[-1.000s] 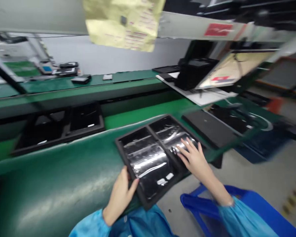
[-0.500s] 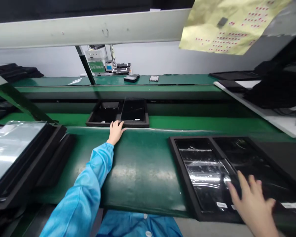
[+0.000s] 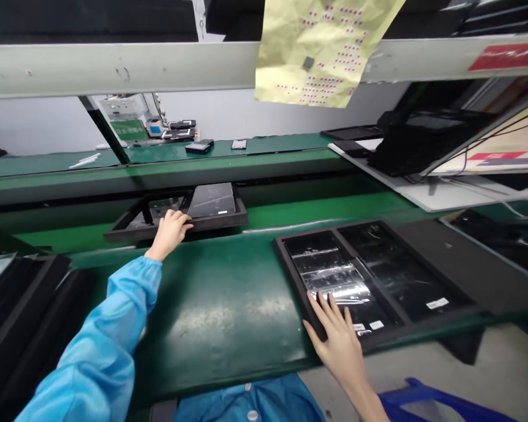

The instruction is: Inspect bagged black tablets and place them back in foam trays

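A black foam tray [image 3: 220,221] with two compartments sits at the far side of the bench, over the bright green strip. My left hand [image 3: 171,231] is closed on its near rim, around the middle. A dark flat panel [image 3: 212,199] with a small white label lies in the right compartment and looks slightly tilted. Closer to me is a second black foam tray [image 3: 286,258] holding glossy black panels [image 3: 391,264] with white labels. My right hand [image 3: 337,337] spreads its fingers over this tray's near left corner; whether it touches the panel I cannot tell.
Dark trays [image 3: 30,316] are stacked at the left on the green bench [image 3: 229,316]. A monitor [image 3: 484,135] stands on a white board at the right. Yellow paper [image 3: 317,53] hangs from the overhead beam. A blue stool [image 3: 426,398] is below, at the right.
The view has swung to the right. The far tray has shifted and tilted under my left hand. My right hand has moved from the near tray's middle to its near left corner.
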Tool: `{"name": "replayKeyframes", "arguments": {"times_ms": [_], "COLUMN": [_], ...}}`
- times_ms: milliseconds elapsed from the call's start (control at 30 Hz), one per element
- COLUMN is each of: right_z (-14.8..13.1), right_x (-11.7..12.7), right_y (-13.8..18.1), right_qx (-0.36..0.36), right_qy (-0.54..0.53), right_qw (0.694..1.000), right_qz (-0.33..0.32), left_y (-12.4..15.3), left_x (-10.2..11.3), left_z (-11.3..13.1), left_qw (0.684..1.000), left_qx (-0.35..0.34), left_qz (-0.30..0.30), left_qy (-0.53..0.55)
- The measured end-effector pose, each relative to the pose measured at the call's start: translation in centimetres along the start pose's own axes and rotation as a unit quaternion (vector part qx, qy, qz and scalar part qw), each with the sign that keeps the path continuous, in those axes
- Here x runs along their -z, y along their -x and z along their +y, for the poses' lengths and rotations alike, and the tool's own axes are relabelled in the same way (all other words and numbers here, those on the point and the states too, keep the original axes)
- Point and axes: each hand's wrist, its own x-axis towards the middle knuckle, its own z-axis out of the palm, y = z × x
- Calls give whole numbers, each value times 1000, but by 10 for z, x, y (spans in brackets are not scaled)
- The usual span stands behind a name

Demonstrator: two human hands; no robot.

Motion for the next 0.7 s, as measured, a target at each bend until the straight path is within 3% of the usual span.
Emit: {"name": "replayKeyframes", "arguments": {"times_ms": [100,233,333,433,533,633,700], "right_z": [8,26,39,33,-6,-70,-114], "right_x": [2,1,2,12,30,36,26], "right_y": [-6,-10,-11,-20,-44,-77,-98], "right_qx": [-7,-7,-15,-31,-7,147,288], "right_qy": [-6,-24,-33,-49,-92,-148,-160], "right_qw": [1000,1000,999,998,996,978,940], "right_qz": [5,-4,-28,-30,18,-26,-88], "left_y": [42,126,184,229,256,256,242], "left_x": [21,37,38,32,27,26,23], "left_z": [19,60,99,137,160,155,137], "left_qw": [997,987,982,977,967,957,971], "left_qx": [-68,-121,-135,-131,-134,-122,-71], "left_qz": [-36,-91,-101,-117,-136,-157,-149], "left_qy": [27,60,83,120,167,212,172]}}
